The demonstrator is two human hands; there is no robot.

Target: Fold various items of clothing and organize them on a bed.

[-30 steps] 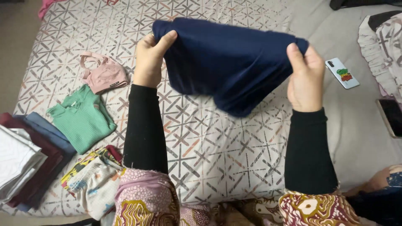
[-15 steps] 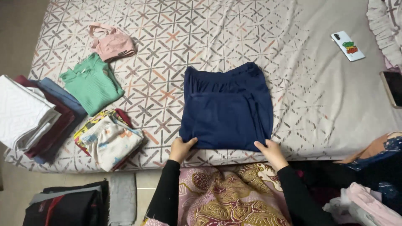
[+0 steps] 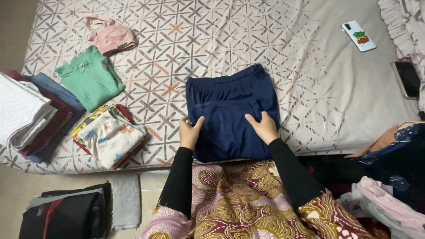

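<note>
Both hands lie flat and open on the blue cloth, holding nothing tight. The left hand rests on its left side and the right hand near its right side. The cloth is folded and lies at the near edge of the bed, running away from the hands toward the far side. Both hands are about as near. To the left are a flowery pile and a green top. A phone lies near the far right corner.

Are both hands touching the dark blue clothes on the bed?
Touching. The head view shows the left hand and right hand lying flat on the folded navy garment.
</note>
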